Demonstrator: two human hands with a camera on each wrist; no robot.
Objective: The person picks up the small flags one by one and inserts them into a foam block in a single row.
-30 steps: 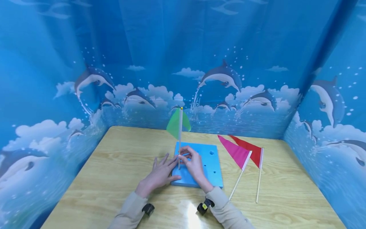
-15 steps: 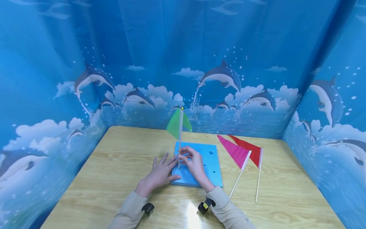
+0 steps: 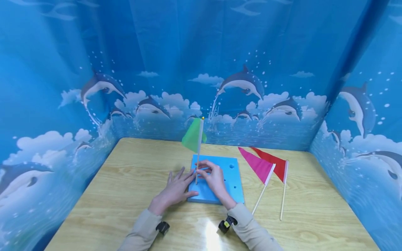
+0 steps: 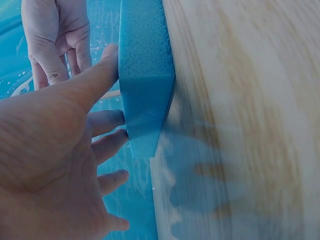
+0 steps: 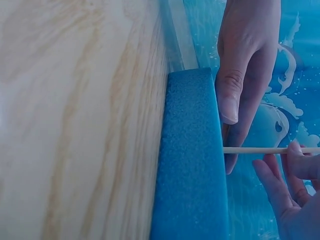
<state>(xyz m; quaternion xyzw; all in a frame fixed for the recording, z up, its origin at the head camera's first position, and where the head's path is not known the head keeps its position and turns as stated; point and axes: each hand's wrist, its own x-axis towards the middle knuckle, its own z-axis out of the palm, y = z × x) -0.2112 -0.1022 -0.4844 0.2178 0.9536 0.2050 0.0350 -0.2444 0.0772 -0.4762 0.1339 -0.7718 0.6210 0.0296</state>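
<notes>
A green flag point(image 3: 191, 136) with a thin wooden stick stands nearly upright, its top leaning slightly right. My right hand point(image 3: 213, 178) pinches the stick between thumb and fingertips. The stick's lower end meets the top of a blue foam board point(image 3: 216, 194) near its left side; in the right wrist view the stick point(image 5: 255, 150) comes straight off the board's face. My left hand point(image 3: 176, 188), fingers spread and extended, presses on the board's left edge. Seen from the left wrist, the thumb and two fingertips touch the foam block point(image 4: 145, 95).
A pink flag point(image 3: 259, 168) and a red flag point(image 3: 279, 170) lie on the wooden table point(image 3: 135, 174) right of the board. Holes point(image 3: 231, 166) of differing sizes show in the board's right half. A blue dolphin-print curtain point(image 3: 201, 52) surrounds the table's back and sides.
The green flag's top has tipped slightly to the right, and less cloth shows right of its pole. Both hands stay almost where they were.
</notes>
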